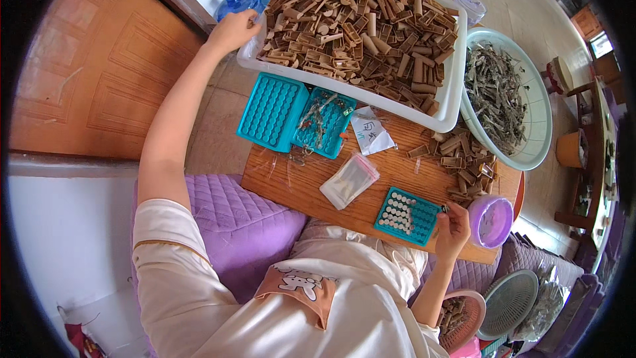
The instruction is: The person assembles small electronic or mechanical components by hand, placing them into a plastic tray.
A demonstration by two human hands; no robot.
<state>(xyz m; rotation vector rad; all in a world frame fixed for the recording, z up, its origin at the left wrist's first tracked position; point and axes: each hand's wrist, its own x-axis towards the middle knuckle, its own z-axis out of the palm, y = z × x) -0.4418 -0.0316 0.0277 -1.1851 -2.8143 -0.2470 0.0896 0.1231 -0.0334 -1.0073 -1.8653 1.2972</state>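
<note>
My left hand (236, 32) is at the left edge of a large white plastic tub (358, 87) heaped with brown half-round pieces (361, 23). Its fingers are curled in, and what they hold, if anything, is hidden. Over the right side of a small teal tray (405, 216), my right hand (452, 228) pinches something small and dark, too tiny to name. White round pieces fill the left part of that tray's cups. Loose brown pieces (467, 162) lie on the wooden table beyond this hand, and a purple round tub (492, 221) stands to its right.
Two teal cupped trays (271, 111) sit before the big tub, one holding tangled strands. Nearby lie a paper slip (371, 134) and clear zip bags (349, 181). A pale green basin (540, 109) holds dark dried strips. Baskets (509, 305) stand lower right; water bottles (237, 3) are behind.
</note>
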